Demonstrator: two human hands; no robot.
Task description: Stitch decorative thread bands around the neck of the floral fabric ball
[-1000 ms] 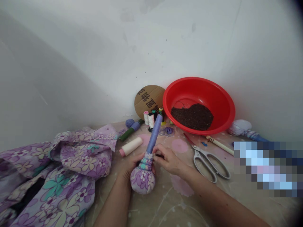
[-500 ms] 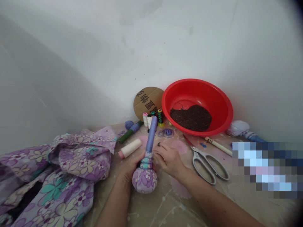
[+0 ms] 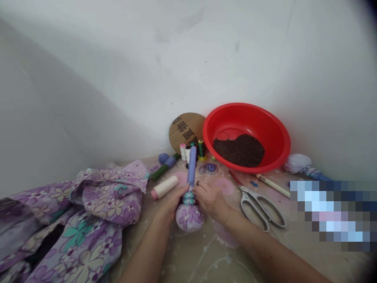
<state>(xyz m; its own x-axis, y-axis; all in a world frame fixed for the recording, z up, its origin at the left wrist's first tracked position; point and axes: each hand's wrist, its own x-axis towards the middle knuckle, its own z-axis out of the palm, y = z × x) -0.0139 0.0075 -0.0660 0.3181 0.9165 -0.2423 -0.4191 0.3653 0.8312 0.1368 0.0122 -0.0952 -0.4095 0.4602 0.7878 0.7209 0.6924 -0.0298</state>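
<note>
The stuffed floral cloth ball (image 3: 189, 217) sits just below the grip, nearest the person; its blue-wrapped stick (image 3: 191, 166) rises from the banded neck, long axis near upright, pointing away toward the wall. The left hand (image 3: 172, 203) closes on the neck from the left. The right hand (image 3: 210, 200) closes on it from the right — both equally near. A cream thread spool (image 3: 165, 187) lies just beyond the left hand; steel scissors (image 3: 259, 210) lie right of the right hand, a gap between. A red basin (image 3: 235, 114) stands farther back.
</note>
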